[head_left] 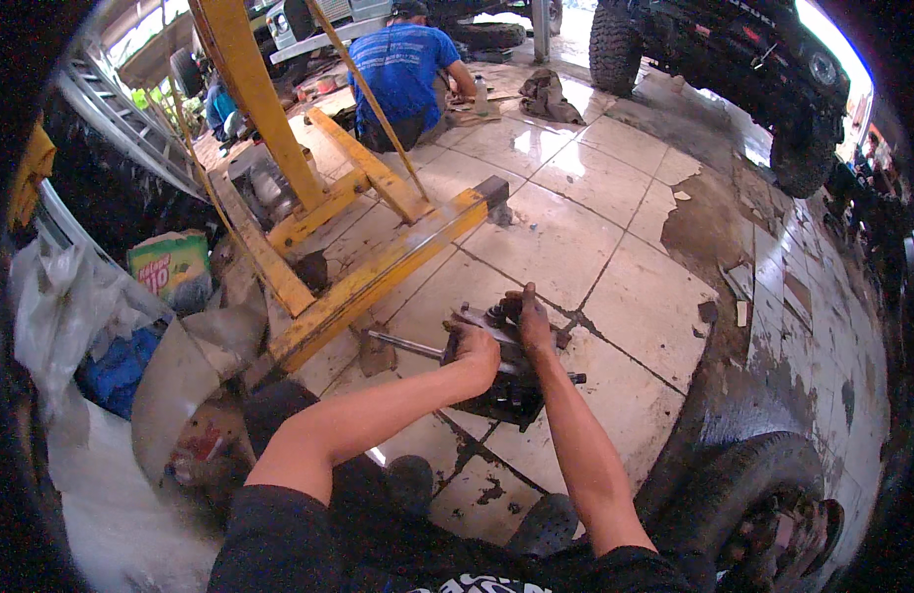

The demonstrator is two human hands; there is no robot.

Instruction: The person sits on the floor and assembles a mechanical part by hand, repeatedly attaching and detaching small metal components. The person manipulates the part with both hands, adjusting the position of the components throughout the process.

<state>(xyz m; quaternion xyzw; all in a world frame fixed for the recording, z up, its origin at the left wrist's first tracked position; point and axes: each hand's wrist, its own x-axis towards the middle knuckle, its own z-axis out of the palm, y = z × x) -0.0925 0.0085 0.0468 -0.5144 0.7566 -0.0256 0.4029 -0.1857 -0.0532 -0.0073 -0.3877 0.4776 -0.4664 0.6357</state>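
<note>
The left hand (474, 348) is clenched around a metal rod (405, 345); the right hand (532, 318) grips the dark greasy gear assembly (504, 390) on the tiled floor (595, 247).

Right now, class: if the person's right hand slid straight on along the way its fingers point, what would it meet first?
The right hand points up-picture, away from the person, over the dark metal part. Beyond its fingertips lies bare tiled floor; the way looks free, though depth is uncertain.

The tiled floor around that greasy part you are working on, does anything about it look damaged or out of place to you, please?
Yes. The tiled floor is broken up on the right: tiles are missing, bare dark patches show, and loose fragments lie about. Cracks and dark stains run under the greasy metal part beneath both hands.
</note>
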